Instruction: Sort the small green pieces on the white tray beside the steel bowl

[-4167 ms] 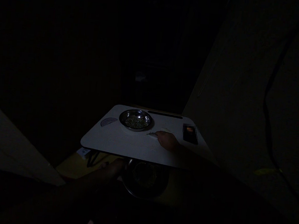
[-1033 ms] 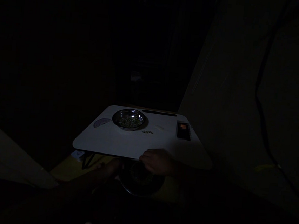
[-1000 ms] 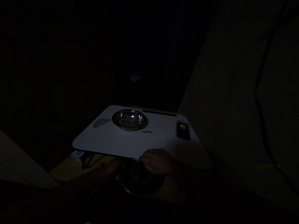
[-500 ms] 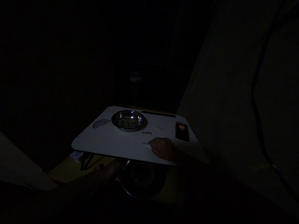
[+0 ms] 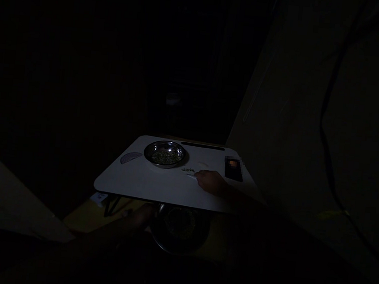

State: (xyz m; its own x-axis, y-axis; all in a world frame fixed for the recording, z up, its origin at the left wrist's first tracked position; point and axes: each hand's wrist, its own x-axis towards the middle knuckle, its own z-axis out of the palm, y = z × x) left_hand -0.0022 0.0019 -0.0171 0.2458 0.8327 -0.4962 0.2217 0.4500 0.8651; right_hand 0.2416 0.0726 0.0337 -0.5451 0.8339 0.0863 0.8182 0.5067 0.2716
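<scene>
In the head view, my right hand (image 5: 210, 181) is closed around a small knife (image 5: 191, 176), its pale, thin blade pointing left just above the white table top. Close to the blade tip lies a small scatter of chopped green pieces (image 5: 188, 170). Behind and to the left, a shiny metal bowl (image 5: 163, 164) holds many more green bits. Below the table's near edge, my left hand (image 5: 145, 214) grips the left rim of a large, dark metal bowl (image 5: 166, 246); deep shadow blurs its fingers. Bits are faintly visible inside that bowl.
The white folding table (image 5: 138, 184) has a dark slot (image 5: 202, 146) along its far edge. A phone (image 5: 233, 169) lies at the right, and a printed half-round mark (image 5: 131, 157) shows at the left. A wall with a hanging cable (image 5: 325, 141) rises on the right.
My right hand has moved slightly up and to the right with the knife, nearer the green pieces. The left hand stays at the lower bowl, and the whole view has shifted a little.
</scene>
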